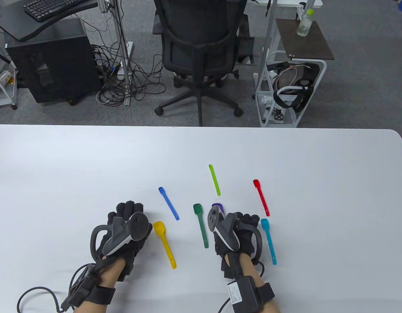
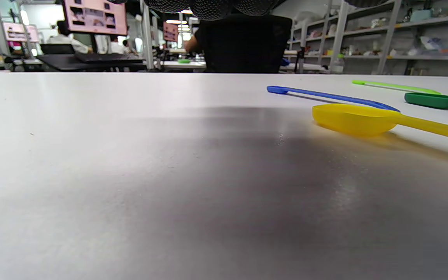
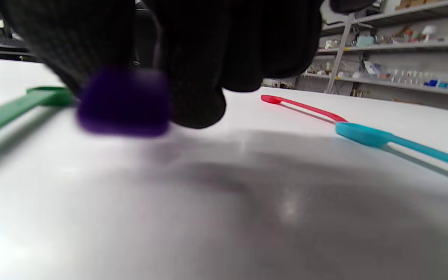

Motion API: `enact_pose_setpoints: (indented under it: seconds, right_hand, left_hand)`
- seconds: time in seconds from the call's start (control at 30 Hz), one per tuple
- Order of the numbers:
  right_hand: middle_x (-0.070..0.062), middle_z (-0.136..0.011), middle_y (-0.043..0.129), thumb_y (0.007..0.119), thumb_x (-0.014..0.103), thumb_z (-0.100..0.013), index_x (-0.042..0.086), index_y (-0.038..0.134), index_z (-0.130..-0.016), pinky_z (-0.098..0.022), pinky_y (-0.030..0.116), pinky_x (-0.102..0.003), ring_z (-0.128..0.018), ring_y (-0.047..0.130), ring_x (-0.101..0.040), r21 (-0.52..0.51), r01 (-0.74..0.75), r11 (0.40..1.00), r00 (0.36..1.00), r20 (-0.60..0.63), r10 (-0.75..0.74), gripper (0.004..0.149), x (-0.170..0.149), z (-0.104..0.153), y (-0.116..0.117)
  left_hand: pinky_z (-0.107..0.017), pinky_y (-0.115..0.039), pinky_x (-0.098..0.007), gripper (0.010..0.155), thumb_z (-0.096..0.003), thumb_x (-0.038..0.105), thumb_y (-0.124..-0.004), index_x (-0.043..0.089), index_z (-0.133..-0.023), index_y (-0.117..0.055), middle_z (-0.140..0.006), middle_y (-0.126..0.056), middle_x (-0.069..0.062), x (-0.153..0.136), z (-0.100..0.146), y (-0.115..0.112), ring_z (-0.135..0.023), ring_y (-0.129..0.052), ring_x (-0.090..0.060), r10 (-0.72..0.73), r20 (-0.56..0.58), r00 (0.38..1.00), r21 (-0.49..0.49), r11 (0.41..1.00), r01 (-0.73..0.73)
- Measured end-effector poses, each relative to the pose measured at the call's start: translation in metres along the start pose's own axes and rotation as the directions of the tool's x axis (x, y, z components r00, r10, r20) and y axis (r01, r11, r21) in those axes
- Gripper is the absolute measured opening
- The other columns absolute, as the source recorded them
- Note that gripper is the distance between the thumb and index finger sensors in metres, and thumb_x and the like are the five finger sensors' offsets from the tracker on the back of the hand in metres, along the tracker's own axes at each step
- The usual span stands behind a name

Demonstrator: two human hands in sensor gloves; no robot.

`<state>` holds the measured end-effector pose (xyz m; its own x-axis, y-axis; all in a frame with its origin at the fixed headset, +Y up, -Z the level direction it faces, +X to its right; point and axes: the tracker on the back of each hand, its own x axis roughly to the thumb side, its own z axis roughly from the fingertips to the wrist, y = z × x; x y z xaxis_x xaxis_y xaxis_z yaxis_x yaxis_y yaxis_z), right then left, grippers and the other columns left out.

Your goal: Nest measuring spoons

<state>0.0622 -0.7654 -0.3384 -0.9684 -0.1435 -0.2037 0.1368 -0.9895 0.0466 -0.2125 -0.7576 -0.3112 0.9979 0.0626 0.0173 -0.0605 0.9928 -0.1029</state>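
Seven coloured measuring spoons lie on the white table [image 1: 90, 169]: blue [image 1: 168, 203], lime [image 1: 214, 179], red [image 1: 261, 197], dark green [image 1: 201, 225], cyan [image 1: 268, 240], yellow [image 1: 164, 240] and purple [image 1: 217, 206]. My right hand [image 1: 243, 220] is over the purple spoon, and only its bowl shows past the tracker. In the right wrist view the gloved fingers [image 3: 196, 77] pinch the blurred purple spoon [image 3: 123, 103] just above the table. My left hand [image 1: 129, 212] rests on the table, left of the yellow spoon [image 2: 354, 118], and holds nothing.
The green spoon [image 3: 10, 109] lies just left of my right hand; the cyan [image 3: 364, 135] and red [image 3: 301, 107] spoons lie to its right. The blue spoon [image 2: 325, 95] is beyond the yellow one. An office chair [image 1: 201, 49] stands past the table's far edge.
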Motion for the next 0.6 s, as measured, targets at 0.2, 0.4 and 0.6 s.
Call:
enact_pose_setpoints:
  seconds: [0.2,0.4,0.6]
  right_hand:
    - [0.004,-0.075,0.084,0.083,0.055,-0.028,0.022,0.095,-0.049,-0.075,0.048,-0.059,-0.075,0.079,-0.032,0.013,-0.06,0.998,0.998,0.037,0.06,0.041,0.012,0.006,0.011]
    - [0.004,-0.074,0.084,0.082,0.055,-0.029,0.021,0.095,-0.049,-0.075,0.049,-0.059,-0.074,0.079,-0.032,-0.004,-0.08,0.997,0.996,0.035,0.08,0.041,0.015,0.006,0.013]
    - [0.004,-0.075,0.084,0.08,0.057,-0.03,0.023,0.094,-0.048,-0.075,0.049,-0.059,-0.075,0.079,-0.032,0.03,-0.032,0.999,0.999,0.024,0.032,0.041,0.008,0.001,0.014]
  left_hand:
    - [-0.075,-0.049,-0.058,0.076,-0.0478,0.059,-0.056,0.019,-0.11,-0.039,-0.116,-0.041,-0.013,0.003,0.0,-0.001,-0.107,-0.044,-0.042,-0.005,0.009,1.0,-0.001,1.0,0.005]
    - [-0.075,-0.049,-0.058,0.076,-0.0478,0.059,-0.056,0.019,-0.11,-0.039,-0.116,-0.042,-0.013,0.004,0.001,0.001,-0.107,-0.045,-0.042,-0.008,0.01,1.0,0.0,1.0,0.008]
    - [-0.076,-0.047,-0.06,0.079,-0.0481,0.06,-0.056,0.018,-0.11,-0.031,-0.117,-0.034,-0.015,0.005,0.001,0.001,-0.107,-0.038,-0.043,-0.015,-0.002,1.0,-0.005,1.0,0.015]
